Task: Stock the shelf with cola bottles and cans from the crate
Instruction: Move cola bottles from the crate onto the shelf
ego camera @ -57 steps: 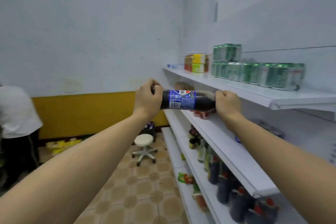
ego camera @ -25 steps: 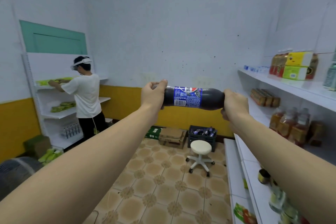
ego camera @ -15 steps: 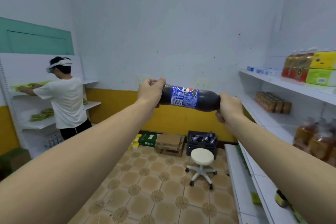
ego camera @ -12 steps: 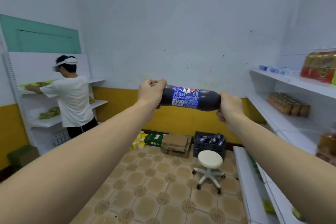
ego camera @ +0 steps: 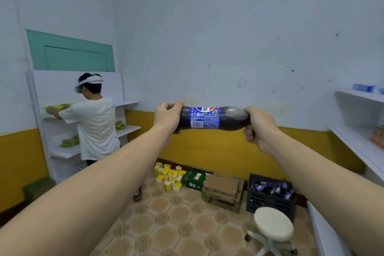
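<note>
Dark cola bottle [ego camera: 214, 118] w/ blue label. Below it: black crate [ego camera: 270, 199], white stool [ego camera: 273, 227], green box [ego camera: 194, 178], yellow cartons [ego camera: 169, 176], beige floral-pattern tiles [ego camera: 176, 224]. Wall [ego camera: 228, 37] white over yellow.

A stool [ego camera: 273, 227] is seen near right; cardboard boxes [ego camera: 222, 191] and yellow cartons [ego camera: 169, 175] are stacked far along the wall.

floor open | stool [ego camera: 273, 227] fronts crate [ego camera: 270, 194] | boxes [ego camera: 222, 191] beside

Cola bottle [ego camera: 209, 118] carried away from shelf [ego camera: 361, 145], now facing crate [ego camera: 270, 197].
</note>
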